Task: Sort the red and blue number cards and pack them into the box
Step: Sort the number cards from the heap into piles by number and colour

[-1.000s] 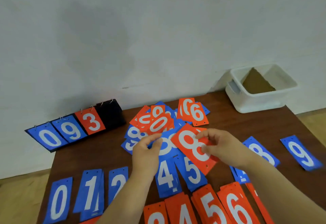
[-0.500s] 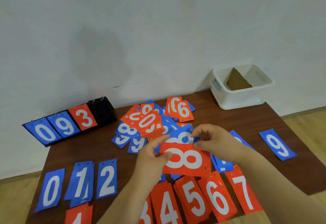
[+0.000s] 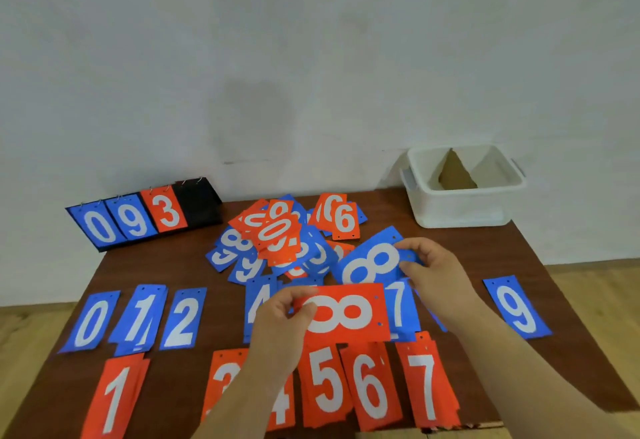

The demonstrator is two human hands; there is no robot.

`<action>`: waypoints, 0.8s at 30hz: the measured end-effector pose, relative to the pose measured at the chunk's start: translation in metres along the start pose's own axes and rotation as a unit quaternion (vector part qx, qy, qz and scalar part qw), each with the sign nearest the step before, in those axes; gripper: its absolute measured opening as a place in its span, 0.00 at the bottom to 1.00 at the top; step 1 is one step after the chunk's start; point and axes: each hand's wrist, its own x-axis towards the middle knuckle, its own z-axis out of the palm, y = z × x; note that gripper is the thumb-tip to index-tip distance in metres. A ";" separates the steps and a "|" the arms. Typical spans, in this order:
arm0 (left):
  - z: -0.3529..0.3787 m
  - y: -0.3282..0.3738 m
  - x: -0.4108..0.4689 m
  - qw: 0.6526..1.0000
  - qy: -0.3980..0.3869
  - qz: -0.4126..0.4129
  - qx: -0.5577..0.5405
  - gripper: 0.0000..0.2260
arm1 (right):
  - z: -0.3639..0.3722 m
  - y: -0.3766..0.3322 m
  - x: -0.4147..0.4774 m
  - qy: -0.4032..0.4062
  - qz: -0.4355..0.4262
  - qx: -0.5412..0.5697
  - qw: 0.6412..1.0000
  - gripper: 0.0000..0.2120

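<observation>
- Here, the left hand [image 3: 280, 321] pinches the red 8 card [image 3: 346, 314] by its left end, thumb on top and fingers curled beneath; the card is turned sideways, well to the left of the white box [image 3: 460, 210] and nearer the person.
- The right hand [image 3: 433, 269] grips the blue 8 card [image 3: 370, 262] at its right end, fingers clamped on it; this card is tilted and sits between the red 8 card and the box.
- The box stands at the far right corner of the brown table [image 3: 502, 255], against the wall, with a brown cardboard piece [image 3: 453, 175] inside.
- A mixed heap of red and blue cards [image 3: 277, 234] lies left of the box.
- Farther left of the box than the heap, a black flip scoreboard [image 3: 145, 217] shows 0, 9 and 3.
- On the person's side of the box, a lone blue 9 [image 3: 516, 307] lies flat.
- Far to the left of the box and nearer the person runs a blue row: blue 0 [image 3: 91, 321], blue 1 [image 3: 142, 321], blue 2 [image 3: 183, 321], with a blue 4 [image 3: 258, 303] and a blue 7 [image 3: 400, 307] partly hidden by the hands.
- Farthest from the box, along the near edge, lie red piles: red 1 [image 3: 114, 400], red 5 [image 3: 325, 383], red 6 [image 3: 372, 390], red 7 [image 3: 427, 386].
</observation>
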 end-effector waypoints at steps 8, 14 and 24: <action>0.036 -0.025 -0.015 0.994 0.099 -0.025 0.038 0.05 | -0.075 0.041 0.001 -0.039 -0.023 -0.118 0.992 0.21; 0.078 -0.027 -0.019 0.995 0.064 -0.040 0.060 0.10 | -0.115 0.067 -0.005 -0.018 -0.007 -0.161 0.987 0.16; 0.102 -0.032 -0.024 0.994 -0.006 -0.069 0.079 0.10 | -0.153 0.113 -0.015 0.014 0.069 -0.173 0.982 0.11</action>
